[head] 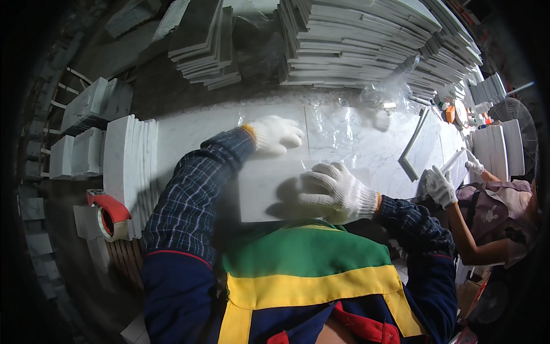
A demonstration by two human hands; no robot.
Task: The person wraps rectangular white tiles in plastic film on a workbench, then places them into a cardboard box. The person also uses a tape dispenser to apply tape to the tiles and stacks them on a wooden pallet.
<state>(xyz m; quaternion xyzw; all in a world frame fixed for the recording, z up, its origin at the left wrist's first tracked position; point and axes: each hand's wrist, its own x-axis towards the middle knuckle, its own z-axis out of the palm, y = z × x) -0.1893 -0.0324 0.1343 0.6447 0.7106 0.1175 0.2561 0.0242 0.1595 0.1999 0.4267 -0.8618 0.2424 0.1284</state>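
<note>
A white stone tile [264, 195] lies flat in front of me, close to my body. My right hand [341, 191], in a white knit glove, is over its right part with fingers spread, casting a shadow on the face. Just past the tile's far edge is my left hand [277, 135], gloved alike, palm down with fingers apart. I see nothing gripped in either hand. Thin clear plastic film [333, 124] lies on the marble surface beyond my hands, its edges hard to make out.
Tall stacks of tiles [356, 47] and a smaller pile [202, 47] stand at the back. On the left, upright tiles [129, 167] stand beside a red tape dispenser [109, 210]. A gloved co-worker [490, 206] handles a tile at right, near an L-shaped piece [412, 148] and a fan [515, 116].
</note>
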